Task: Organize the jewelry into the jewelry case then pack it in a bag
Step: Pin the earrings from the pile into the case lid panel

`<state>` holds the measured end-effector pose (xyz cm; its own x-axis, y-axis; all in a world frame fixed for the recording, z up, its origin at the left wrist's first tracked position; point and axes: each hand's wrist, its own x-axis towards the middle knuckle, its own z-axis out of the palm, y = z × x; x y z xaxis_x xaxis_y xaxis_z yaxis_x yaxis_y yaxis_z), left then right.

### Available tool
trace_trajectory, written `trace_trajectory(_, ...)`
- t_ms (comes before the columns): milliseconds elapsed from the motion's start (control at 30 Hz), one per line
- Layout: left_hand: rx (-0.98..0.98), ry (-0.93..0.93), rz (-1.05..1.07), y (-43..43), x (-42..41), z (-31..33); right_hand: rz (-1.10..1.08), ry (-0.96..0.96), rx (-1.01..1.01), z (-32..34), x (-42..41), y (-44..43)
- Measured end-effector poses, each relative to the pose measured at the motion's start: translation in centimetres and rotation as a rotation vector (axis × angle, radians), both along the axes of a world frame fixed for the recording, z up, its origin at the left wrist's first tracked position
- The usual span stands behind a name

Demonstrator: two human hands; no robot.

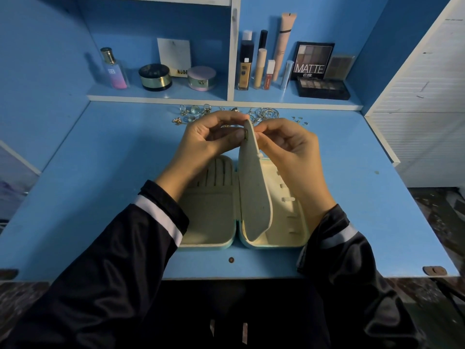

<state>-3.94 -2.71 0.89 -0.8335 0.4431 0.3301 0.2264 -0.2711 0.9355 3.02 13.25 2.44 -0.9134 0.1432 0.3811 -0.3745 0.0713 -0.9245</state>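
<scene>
Gingerly, my left hand [208, 139] pinched a tiny, probably slippery gold stud [246, 135] against the limp flap [254, 187] of the jewelry case [208, 212] under my wrists; my right hand [289, 149] gripped the flap's top edge.

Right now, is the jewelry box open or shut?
Open: the cream-lined teal jewelry case lies spread flat on the blue desk, both halves showing, its cream middle flap standing upright.
</scene>
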Motion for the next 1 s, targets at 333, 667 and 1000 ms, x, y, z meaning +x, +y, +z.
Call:
trace_trajectory(333, -0.020, 0.020, 0.018, 0.1, 0.3, 0.2, -0.029, 0.058, 0.040, -0.2, -0.1, 0.0)
trace_trajectory(667, -0.020, -0.005, 0.013, 0.1, 0.6, 0.4, 0.001, 0.038, 0.029, 0.1, 0.2, 0.7)
trace_trajectory(1000, -0.103, 0.067, 0.050, 1.2, 0.9, 0.1, -0.041, 0.021, 0.110, 1.2, 1.3, 2.3)
